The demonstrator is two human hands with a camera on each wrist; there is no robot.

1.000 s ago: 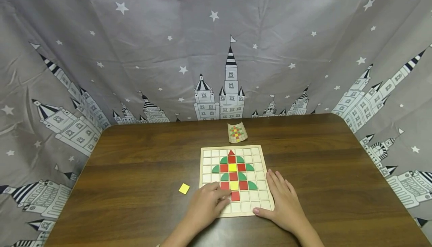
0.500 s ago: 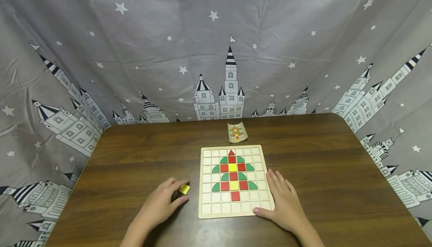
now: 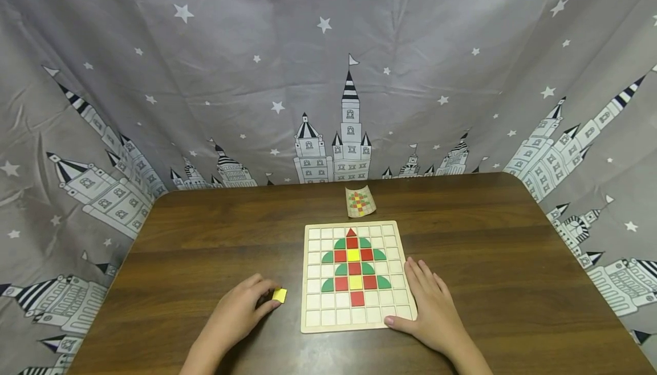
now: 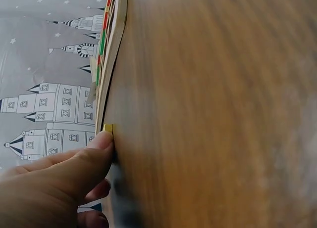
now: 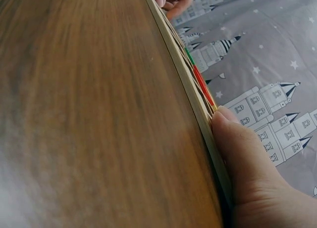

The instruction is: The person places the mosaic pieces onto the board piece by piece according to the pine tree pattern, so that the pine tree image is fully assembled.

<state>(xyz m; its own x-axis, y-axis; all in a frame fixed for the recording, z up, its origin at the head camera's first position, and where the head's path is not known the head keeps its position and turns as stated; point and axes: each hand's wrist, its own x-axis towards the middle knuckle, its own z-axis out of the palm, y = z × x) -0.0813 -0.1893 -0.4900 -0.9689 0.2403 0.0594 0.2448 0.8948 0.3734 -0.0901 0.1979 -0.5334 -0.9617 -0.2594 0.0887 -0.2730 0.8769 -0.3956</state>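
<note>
Left of the board, my left hand (image 3: 240,308) pinches a yellow square tile (image 3: 279,296) between thumb and fingers, close to the tabletop. The same yellow tile (image 4: 108,127) shows at the thumb tip in the left wrist view. A wooden grid board (image 3: 313,319) lies flat, with red, green and yellow pieces set in its cells in a tree shape. My right hand (image 3: 433,309) rests at the board's right edge, fingers extended along the side and thumb on the front right corner. In the right wrist view, the right thumb (image 5: 242,146) lies on the board's rim.
A small curled pattern card (image 3: 360,202) with a similar tree lies behind the board. The brown wooden table (image 3: 205,238) reaches back to a grey curtain (image 3: 231,78) printed with castles and stars.
My left hand has left the board, moved left to the loose yellow tile and taken hold of it. A green quarter-round piece now shows at the tree's lower left. The right hand stays put.
</note>
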